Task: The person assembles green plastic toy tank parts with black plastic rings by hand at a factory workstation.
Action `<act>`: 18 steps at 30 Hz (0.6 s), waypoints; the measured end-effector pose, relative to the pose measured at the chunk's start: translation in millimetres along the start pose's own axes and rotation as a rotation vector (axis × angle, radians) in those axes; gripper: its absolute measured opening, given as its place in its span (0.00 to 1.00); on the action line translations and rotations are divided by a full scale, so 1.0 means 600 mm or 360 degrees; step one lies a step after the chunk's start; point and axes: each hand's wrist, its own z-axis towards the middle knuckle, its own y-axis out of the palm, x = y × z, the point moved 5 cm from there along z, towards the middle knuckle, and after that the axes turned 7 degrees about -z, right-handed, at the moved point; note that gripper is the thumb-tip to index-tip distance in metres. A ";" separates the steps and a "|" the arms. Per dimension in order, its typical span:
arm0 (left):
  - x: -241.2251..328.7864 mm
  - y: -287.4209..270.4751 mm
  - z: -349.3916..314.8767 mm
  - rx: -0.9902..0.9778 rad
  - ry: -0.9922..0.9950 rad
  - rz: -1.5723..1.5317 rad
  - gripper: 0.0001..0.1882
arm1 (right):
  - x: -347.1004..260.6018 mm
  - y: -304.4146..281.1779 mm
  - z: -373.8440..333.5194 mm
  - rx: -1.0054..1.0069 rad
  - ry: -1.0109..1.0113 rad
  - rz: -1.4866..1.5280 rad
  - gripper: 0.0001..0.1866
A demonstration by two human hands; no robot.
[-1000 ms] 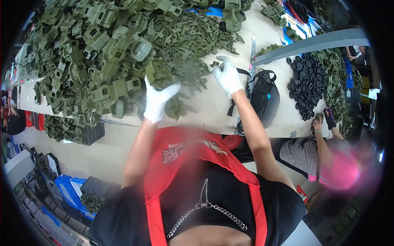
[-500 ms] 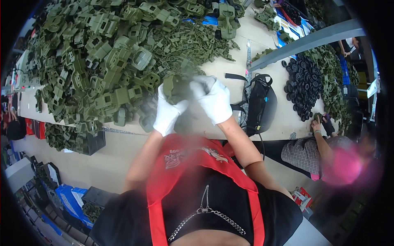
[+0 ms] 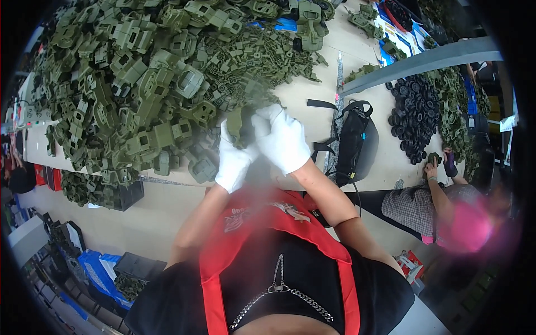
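Note:
In front of my chest, my left hand [image 3: 234,161], in a white glove, is closed around an olive-green plastic toy vehicle part [image 3: 237,127], which it holds tilted up. My right hand [image 3: 283,139], also gloved in white, is closed with curled fingers close against the part's right side. Whatever its fingertips pinch is hidden, and a hazy smear blurs this spot. A large heap of olive-green toy vehicle bodies [image 3: 151,92] lies just beyond and left of my hands. Behind them spreads a pile of smaller green parts [image 3: 262,53].
A black waist bag [image 3: 354,142] lies on the table right of my hands. Farther right are a pile of small black wheels [image 3: 413,114] and a grey metal bar [image 3: 424,67]. A co-worker in a pink cap [image 3: 464,223] handles parts there. A dark crate [image 3: 131,194] with green parts stands at left.
My right hand has moved slightly left and down, closer to the green part. My left hand has turned and shifted slightly right and down, still holding the part.

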 end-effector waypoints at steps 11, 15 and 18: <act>0.062 0.033 -0.010 -0.0105 -0.0231 0.0200 0.32 | 0.052 -0.010 0.014 -0.0047 0.0190 0.0471 0.08; -0.010 0.006 0.001 0.0140 -0.0452 0.0084 0.29 | 0.039 -0.016 0.017 -0.0274 0.0426 0.0425 0.11; -0.062 -0.028 -0.009 -0.0036 -0.0920 -0.0402 0.21 | 0.131 0.054 0.051 -0.1221 0.0374 0.0953 0.18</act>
